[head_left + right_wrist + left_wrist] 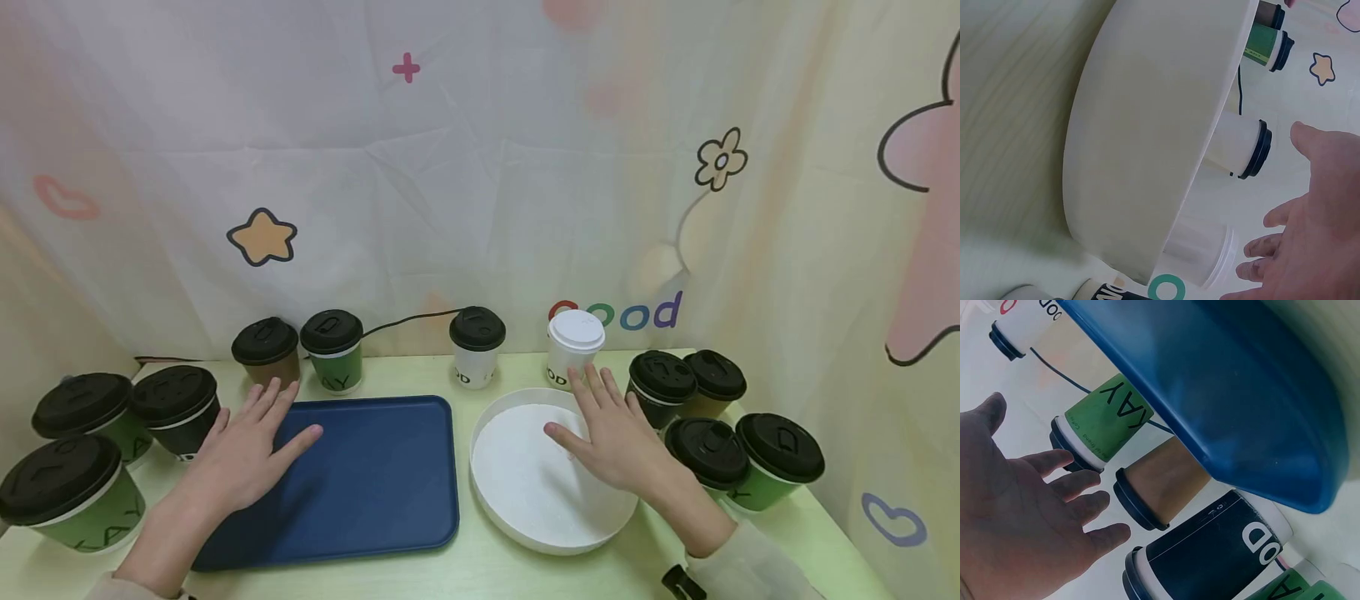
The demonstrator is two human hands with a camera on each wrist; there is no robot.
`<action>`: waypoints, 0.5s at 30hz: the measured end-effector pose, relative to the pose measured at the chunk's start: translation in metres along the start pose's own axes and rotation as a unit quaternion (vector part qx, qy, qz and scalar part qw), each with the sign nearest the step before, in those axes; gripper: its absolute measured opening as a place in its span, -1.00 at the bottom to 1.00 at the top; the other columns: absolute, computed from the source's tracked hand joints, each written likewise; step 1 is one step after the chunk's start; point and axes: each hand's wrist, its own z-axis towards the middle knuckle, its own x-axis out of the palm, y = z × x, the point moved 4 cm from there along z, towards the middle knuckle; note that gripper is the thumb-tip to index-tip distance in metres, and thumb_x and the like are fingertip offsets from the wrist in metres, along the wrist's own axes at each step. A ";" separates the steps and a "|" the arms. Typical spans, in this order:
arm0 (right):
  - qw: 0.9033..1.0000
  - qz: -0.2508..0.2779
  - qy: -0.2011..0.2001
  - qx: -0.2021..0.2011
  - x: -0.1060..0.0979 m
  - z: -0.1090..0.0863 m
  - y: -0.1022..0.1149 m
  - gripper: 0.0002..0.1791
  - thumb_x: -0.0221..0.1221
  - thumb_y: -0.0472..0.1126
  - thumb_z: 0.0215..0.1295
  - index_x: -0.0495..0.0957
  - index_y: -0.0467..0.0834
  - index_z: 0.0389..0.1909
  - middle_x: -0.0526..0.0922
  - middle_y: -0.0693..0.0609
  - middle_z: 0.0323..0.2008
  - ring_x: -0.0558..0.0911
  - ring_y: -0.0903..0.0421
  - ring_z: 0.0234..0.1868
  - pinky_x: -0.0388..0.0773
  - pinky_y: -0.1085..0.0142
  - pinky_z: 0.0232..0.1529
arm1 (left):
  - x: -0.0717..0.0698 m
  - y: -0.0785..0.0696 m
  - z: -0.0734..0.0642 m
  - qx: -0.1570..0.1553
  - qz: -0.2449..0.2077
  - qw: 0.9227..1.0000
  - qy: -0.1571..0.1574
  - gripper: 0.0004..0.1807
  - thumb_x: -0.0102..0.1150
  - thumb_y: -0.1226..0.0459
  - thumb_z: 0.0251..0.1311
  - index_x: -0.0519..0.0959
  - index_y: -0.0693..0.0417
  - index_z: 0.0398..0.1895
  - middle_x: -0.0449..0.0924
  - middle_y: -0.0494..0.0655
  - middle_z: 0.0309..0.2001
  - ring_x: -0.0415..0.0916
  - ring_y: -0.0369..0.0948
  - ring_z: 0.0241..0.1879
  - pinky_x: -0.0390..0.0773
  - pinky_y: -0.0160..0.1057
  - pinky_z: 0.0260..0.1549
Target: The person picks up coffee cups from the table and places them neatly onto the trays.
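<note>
My left hand [242,454] is spread out over the left part of a blue rectangular tray [375,475], holding nothing. Over the right side of a white round tray [521,475], my right hand [618,440] also has its fingers extended and grips nothing. Beyond the left fingertips stand a brown paper cup [277,372] and a green paper cup [339,369], both with black lids. A white cup with a white lid [576,333] is just past the right fingertips, and a white cup with a black lid [476,362] stands to its left.
At the left edge are two green cups [97,517] and a dark cup [183,429], black-lidded. Several more lidded cups cluster on the right, among them a green one [772,483]. A thin black cable [408,319] runs along the back before a printed curtain [450,208].
</note>
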 end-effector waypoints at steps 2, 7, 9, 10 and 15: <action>1.000 -0.001 0.001 0.000 0.000 0.000 0.000 0.03 -0.04 0.42 0.48 -0.04 -0.25 0.63 -0.11 -0.33 0.59 -0.14 -0.34 0.58 -0.12 -0.41 0.42 | 0.000 0.000 0.000 0.000 -0.001 1.000 0.000 0.01 -0.18 -0.34 0.46 0.00 0.23 0.63 -0.12 0.41 0.57 -0.26 0.31 0.55 -0.22 0.51 0.33; 1.000 -0.001 0.006 0.001 0.000 -0.002 0.001 0.03 -0.05 0.42 0.48 -0.04 -0.24 0.63 -0.11 -0.32 0.60 -0.15 -0.33 0.58 -0.11 -0.40 0.42 | 0.001 0.000 -0.001 0.001 -0.001 1.000 0.000 0.01 -0.19 -0.35 0.46 0.00 0.23 0.63 -0.12 0.41 0.57 -0.26 0.30 0.55 -0.21 0.51 0.32; 1.000 0.000 0.007 -0.001 0.000 -0.002 0.002 0.03 -0.07 0.43 0.48 -0.04 -0.24 0.63 -0.11 -0.32 0.60 -0.16 -0.32 0.58 -0.11 -0.39 0.42 | 0.001 0.000 0.000 0.001 -0.001 1.000 0.000 0.01 -0.17 -0.35 0.46 0.00 0.22 0.63 -0.11 0.40 0.57 -0.26 0.30 0.55 -0.21 0.50 0.33; 1.000 0.002 0.006 -0.003 -0.001 -0.002 0.003 0.03 -0.08 0.44 0.48 -0.03 -0.24 0.63 -0.11 -0.32 0.60 -0.16 -0.32 0.58 -0.12 -0.38 0.43 | 0.001 -0.001 0.000 0.001 -0.001 1.000 0.000 0.01 -0.16 -0.35 0.46 0.00 0.22 0.64 -0.11 0.40 0.57 -0.26 0.29 0.56 -0.21 0.50 0.33; 1.000 0.017 0.002 -0.012 -0.005 -0.002 0.010 0.03 -0.08 0.44 0.48 -0.02 -0.27 0.62 -0.09 -0.34 0.59 -0.15 -0.30 0.59 -0.09 -0.33 0.45 | 0.002 0.000 0.000 0.001 0.002 1.000 0.001 0.00 -0.16 -0.35 0.46 0.00 0.20 0.64 -0.09 0.40 0.57 -0.21 0.31 0.54 -0.18 0.51 0.32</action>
